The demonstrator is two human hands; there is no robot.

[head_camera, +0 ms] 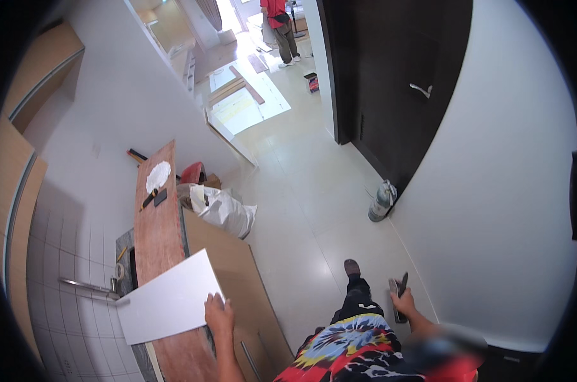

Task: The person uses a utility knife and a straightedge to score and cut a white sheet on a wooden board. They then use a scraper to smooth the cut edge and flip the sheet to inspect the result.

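My left hand is at the right edge of a white panel, its fingers on the edge and thumb at the side. The panel lies across a reddish plywood board on the counter. Low at the right, my right hand holds a dark-handled tool beside my leg; its exact kind cannot be told. Farther along the board are a black-and-yellow utility knife, a small dark block and a white patch of paste or powder.
A white sack stands beside the counter. Near the dark door is a grey-green cylinder. A faucet and tape roll are at left. White boards lie on the floor ahead, and a person stands beyond.
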